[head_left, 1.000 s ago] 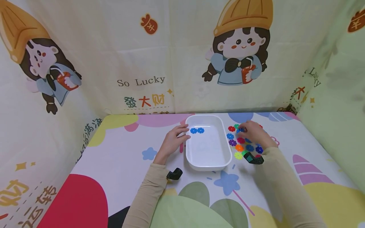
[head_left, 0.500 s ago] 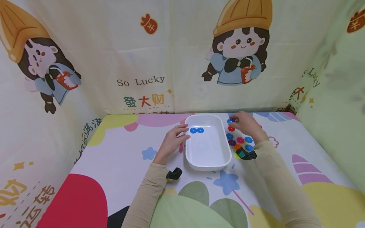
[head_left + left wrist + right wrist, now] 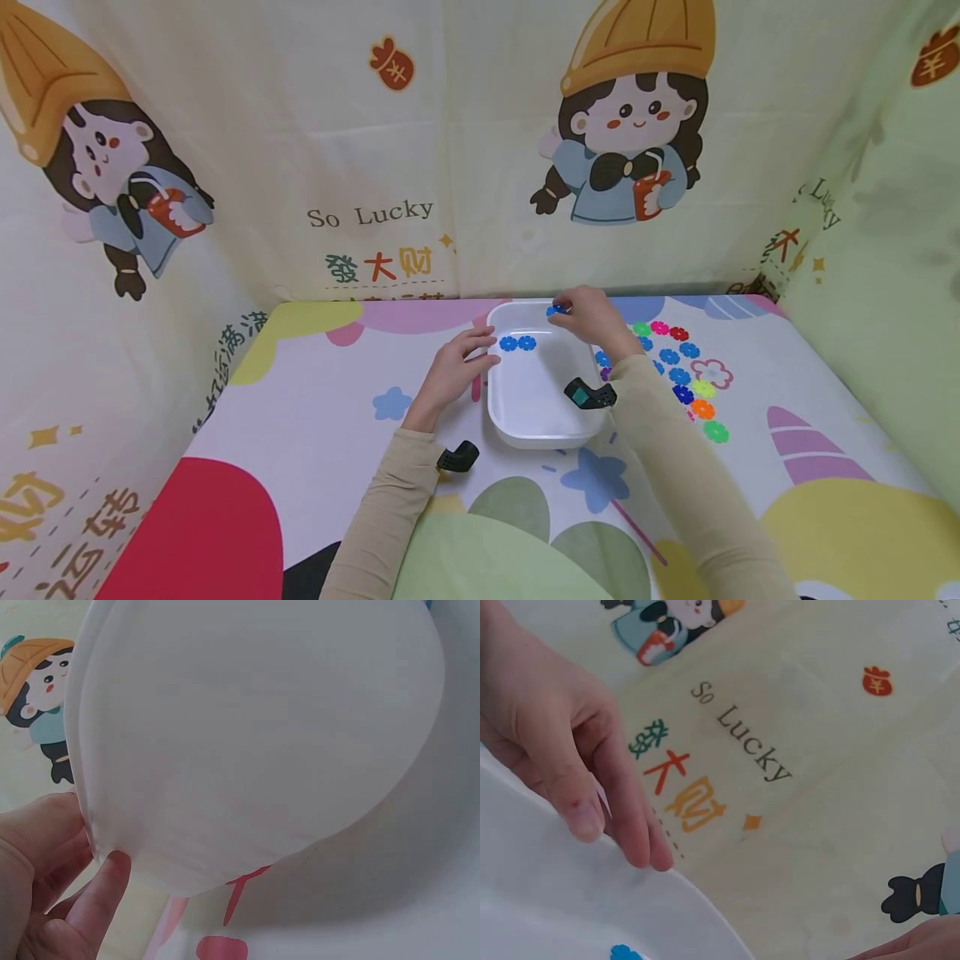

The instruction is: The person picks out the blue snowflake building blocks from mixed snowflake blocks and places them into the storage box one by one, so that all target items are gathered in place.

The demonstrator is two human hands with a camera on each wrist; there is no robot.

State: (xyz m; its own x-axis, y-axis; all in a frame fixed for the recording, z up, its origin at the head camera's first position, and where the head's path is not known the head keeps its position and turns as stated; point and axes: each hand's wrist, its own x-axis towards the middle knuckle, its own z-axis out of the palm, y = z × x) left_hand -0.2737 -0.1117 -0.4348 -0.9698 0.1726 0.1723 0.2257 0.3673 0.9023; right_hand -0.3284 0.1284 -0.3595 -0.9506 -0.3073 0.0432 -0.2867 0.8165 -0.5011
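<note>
My left hand (image 3: pixel 450 367) holds the left rim of a white plastic tray (image 3: pixel 547 408). In the left wrist view one finger of the left hand (image 3: pixel 64 885) touches the tray's outer wall (image 3: pixel 262 750). My right hand (image 3: pixel 596 321) is over the tray's far right corner, pinching a blue snowflake disc (image 3: pixel 556 310) between thumb and fingertips. Two blue snowflake discs (image 3: pixel 517 343) lie side by side in the tray, towards its far left. The right wrist view catches just a sliver of the right hand (image 3: pixel 915 946); its held disc is hidden there.
Several loose discs in mixed colours, such as a green disc (image 3: pixel 716 431) and an orange disc (image 3: pixel 702 409), lie right of the tray, partly behind the right arm. A patterned cloth (image 3: pixel 337 408) covers the table. A printed curtain (image 3: pixel 480 167) hangs behind it.
My right hand has picked a blue snowflake disc from the loose pile and carried it left over the tray's far end. My left hand has stayed at the left rim.
</note>
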